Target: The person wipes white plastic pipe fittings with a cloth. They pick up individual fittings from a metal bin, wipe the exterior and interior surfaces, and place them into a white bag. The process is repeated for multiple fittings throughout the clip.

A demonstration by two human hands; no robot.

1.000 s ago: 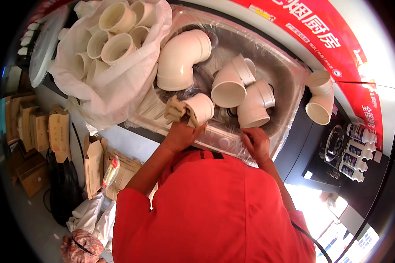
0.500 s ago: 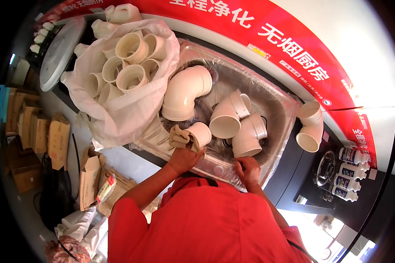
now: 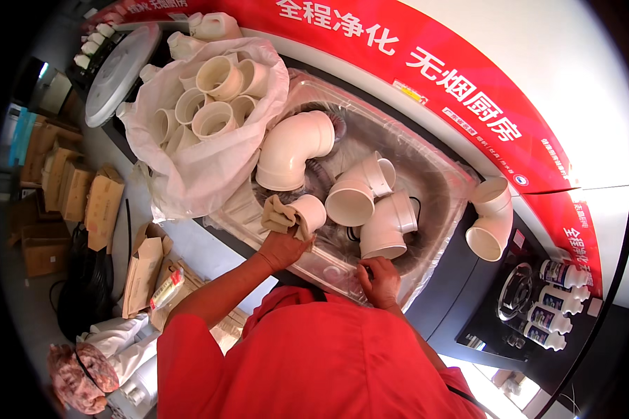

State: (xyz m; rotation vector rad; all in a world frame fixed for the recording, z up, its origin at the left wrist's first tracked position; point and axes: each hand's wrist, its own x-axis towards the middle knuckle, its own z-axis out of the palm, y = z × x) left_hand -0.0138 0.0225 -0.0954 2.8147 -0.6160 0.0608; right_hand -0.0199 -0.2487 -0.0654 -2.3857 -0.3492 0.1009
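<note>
My left hand [image 3: 284,249] is closed round a short white pipe fitting [image 3: 310,212] and a brown cloth [image 3: 279,215] bunched against its left side. They are over the near edge of a plastic-wrapped sink [image 3: 433,234]. To the right, my right hand [image 3: 381,281] is curled, fingers bent in, just below a white tee fitting [image 3: 388,230]; whatever it may hold is hidden. Another tee fitting [image 3: 353,199] lies beside that one, its round mouth facing me. A large white elbow pipe [image 3: 286,157] rests at the sink's left, next to a grey corrugated hose [image 3: 321,174].
A white sack [image 3: 182,174] full of pipe fittings stands left of the sink. An elbow fitting [image 3: 488,216] is on the dark counter to the right, near several white bottles [image 3: 548,318]. Cardboard boxes [image 3: 105,206] crowd the floor at left.
The whole view has shifted slightly. Both hands keep about the same places by the fittings, the left still gripping the short fitting and cloth.
</note>
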